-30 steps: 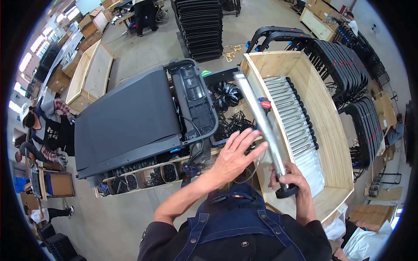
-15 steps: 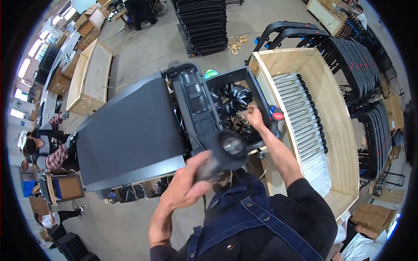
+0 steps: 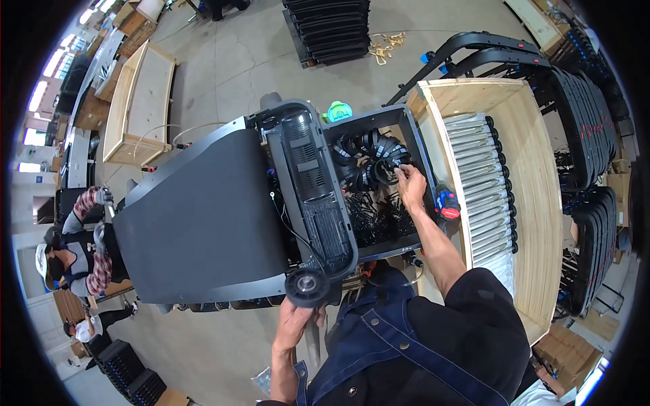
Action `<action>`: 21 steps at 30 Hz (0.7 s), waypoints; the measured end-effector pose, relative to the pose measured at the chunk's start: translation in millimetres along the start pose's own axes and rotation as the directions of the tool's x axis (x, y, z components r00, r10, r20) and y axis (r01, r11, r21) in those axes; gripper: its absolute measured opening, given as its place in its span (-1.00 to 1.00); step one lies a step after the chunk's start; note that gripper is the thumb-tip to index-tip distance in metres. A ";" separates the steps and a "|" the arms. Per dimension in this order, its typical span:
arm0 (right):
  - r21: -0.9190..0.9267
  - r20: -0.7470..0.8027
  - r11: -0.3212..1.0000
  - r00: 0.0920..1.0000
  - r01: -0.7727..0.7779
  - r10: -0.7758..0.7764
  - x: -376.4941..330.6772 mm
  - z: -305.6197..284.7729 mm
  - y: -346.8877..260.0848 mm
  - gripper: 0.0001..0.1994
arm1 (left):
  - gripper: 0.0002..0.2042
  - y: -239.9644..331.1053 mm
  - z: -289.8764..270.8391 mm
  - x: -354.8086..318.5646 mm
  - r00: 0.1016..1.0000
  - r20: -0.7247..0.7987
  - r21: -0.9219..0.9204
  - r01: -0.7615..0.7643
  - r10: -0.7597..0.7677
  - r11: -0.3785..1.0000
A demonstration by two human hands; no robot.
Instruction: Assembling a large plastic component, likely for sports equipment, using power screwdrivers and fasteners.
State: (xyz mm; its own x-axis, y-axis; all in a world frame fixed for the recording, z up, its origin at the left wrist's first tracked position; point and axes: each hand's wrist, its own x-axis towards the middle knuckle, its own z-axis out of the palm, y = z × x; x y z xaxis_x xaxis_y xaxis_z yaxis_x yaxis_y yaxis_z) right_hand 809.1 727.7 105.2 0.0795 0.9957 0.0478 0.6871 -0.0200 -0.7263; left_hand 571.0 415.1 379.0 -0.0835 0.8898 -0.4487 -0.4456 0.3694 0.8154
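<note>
My left hand (image 3: 292, 326) is closed round a silver roller (image 3: 313, 346) just under its black pulley wheel (image 3: 307, 287). The wheel points up by the near corner of a treadmill's motor end (image 3: 318, 176). To the right, my right hand (image 3: 412, 189) reaches into a dark grey bin (image 3: 418, 149), fingers pinched on a black belt loop (image 3: 386, 172). Coiled black belts with pale markings (image 3: 352, 145) fill the bin's far part. Many small black screws (image 3: 379, 220) lie in its near part.
A wooden crate (image 3: 542, 203) on the right holds a row of silver rollers. A red and blue power tool (image 3: 447, 203) sits between bin and crate. The treadmill's black belt deck (image 3: 203, 210) spans the left, with a co-worker (image 3: 74, 243) at its far left end.
My left hand has lowered toward me, turning the roller more upright with its wheel on top. My right hand still pinches in the bin, and a belt loop now shows at its fingertips.
</note>
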 end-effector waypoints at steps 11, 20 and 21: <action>0.736 0.466 0.612 0.872 -0.288 -0.151 -94.6 -129.7 -138.3 -0.71 | -0.38 -24.6 24.9 28.9 0.984 0.158 0.206 0.054 -0.088 0.977; 0.627 0.678 0.738 0.641 -0.250 -0.359 -188.7 -185.4 -197.0 -0.74 | -0.23 -46.6 4.3 -19.0 0.982 0.186 0.257 -0.027 -0.022 0.966; 0.628 0.677 0.741 0.637 -0.238 -0.369 -195.0 -187.5 -201.3 -0.74 | -0.24 -52.0 1.9 -25.3 0.984 0.176 0.243 -0.049 0.006 0.969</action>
State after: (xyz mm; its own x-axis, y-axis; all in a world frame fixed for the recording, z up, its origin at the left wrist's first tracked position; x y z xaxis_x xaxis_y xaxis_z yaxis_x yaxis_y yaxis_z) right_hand 790.7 520.6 370.7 -0.6916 0.7029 -0.1661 0.0369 -0.1952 -0.9801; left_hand 597.9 373.9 348.6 0.0719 0.9253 -0.3723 -0.2114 0.3790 0.9009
